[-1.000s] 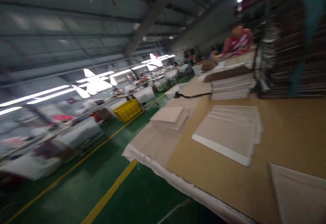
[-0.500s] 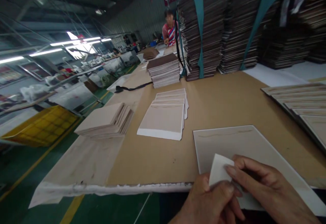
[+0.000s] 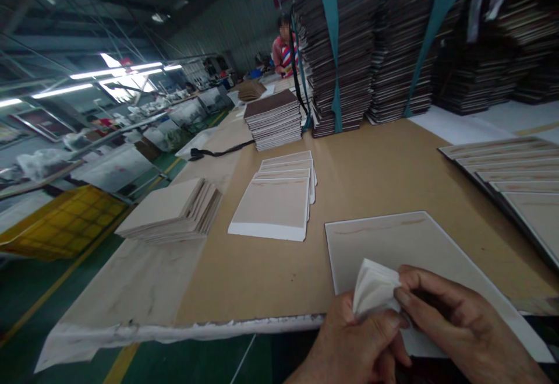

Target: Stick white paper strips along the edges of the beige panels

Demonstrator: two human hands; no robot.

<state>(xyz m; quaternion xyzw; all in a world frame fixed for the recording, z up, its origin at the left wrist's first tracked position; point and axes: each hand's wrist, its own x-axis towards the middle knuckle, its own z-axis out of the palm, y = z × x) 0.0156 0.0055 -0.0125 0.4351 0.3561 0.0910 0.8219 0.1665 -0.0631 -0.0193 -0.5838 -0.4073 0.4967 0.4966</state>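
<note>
My left hand (image 3: 356, 346) and my right hand (image 3: 454, 323) meet at the near edge of the table, both pinching a small folded white paper piece (image 3: 373, 288). Under them lies a large flat grey-beige sheet (image 3: 393, 241) with a white border. Ahead of it, a fanned row of similar beige sheets (image 3: 279, 197) lies on the brown table covering (image 3: 375, 168). To the left sits a low stack of beige boards (image 3: 172, 212).
Tall dark stacks (image 3: 349, 52) strapped with teal bands fill the back right. A smaller brown-topped stack (image 3: 273, 119) stands before them. More fanned sheets (image 3: 515, 174) lie at the right. A person in a red striped top (image 3: 282, 49) works far down the table. A yellow crate (image 3: 61, 221) sits left on the green floor.
The view swung from the hall to the table, and both hands came into sight holding the white paper piece. It now looks more folded and bunched than half a second ago.
</note>
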